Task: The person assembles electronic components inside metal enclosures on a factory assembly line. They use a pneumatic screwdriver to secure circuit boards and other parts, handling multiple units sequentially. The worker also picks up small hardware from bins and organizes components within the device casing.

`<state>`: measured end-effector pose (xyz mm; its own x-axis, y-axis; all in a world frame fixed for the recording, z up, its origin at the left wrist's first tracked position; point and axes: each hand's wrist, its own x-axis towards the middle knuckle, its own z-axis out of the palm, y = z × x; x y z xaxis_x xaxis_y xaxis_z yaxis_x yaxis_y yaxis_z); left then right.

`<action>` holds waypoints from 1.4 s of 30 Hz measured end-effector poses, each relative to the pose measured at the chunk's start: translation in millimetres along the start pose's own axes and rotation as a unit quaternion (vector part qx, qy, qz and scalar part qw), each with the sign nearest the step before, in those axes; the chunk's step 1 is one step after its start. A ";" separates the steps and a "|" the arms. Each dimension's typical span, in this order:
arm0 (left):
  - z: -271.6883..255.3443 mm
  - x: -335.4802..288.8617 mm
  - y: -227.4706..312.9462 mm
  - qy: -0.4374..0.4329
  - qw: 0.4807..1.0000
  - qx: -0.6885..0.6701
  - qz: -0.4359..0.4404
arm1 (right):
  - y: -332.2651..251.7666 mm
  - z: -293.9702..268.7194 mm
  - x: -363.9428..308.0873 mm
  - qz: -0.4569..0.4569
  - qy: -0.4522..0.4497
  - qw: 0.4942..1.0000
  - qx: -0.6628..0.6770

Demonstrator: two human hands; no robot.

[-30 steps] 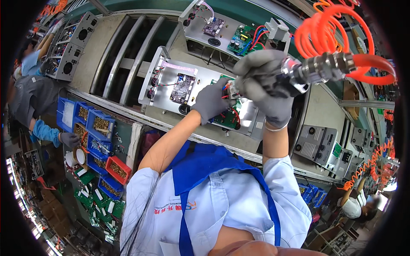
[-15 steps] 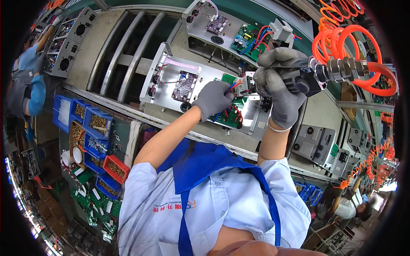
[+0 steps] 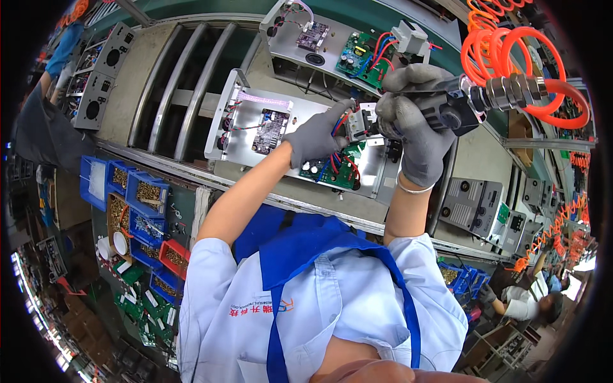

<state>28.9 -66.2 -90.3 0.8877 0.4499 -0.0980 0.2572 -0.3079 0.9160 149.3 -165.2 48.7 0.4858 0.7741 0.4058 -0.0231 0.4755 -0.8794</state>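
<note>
One white block [image 3: 360, 122], pinched in the left grip [image 3: 317, 135]; air tool [image 3: 451, 117] clasped in the right grip [image 3: 419, 137].

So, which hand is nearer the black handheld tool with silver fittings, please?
Right: the grey-gloved right hand grips the tool; the gloved left hand is left of it, by coloured wires.

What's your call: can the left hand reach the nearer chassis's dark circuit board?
Probably yes: the dark circuit board lies mostly uncovered beside the left hand, though its fingers are busy at the white component.
</note>
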 end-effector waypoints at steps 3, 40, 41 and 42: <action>-7.1 7.6 2.1 -0.051 0.999 0.008 0.014 | 1.7 3.4 -1.0 -0.012 0.005 1.000 -0.019; 30.2 -50.0 -14.9 0.307 0.941 -0.130 0.060 | -2.1 -24.5 -18.0 -0.078 0.087 0.993 0.009; 29.3 -53.7 0.7 0.276 0.940 -0.198 0.026 | -2.1 -25.4 -17.8 -0.079 0.089 0.993 0.008; 26.7 -59.2 18.3 0.242 0.933 -0.264 -0.010 | -2.2 -25.5 -17.6 -0.080 0.091 0.993 0.007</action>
<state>-8.7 -120.8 -78.1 0.5750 0.8168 -0.0466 -0.0664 0.1034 0.9924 163.0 -190.5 37.1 0.6340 0.6001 0.4878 0.0557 0.5937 -0.8027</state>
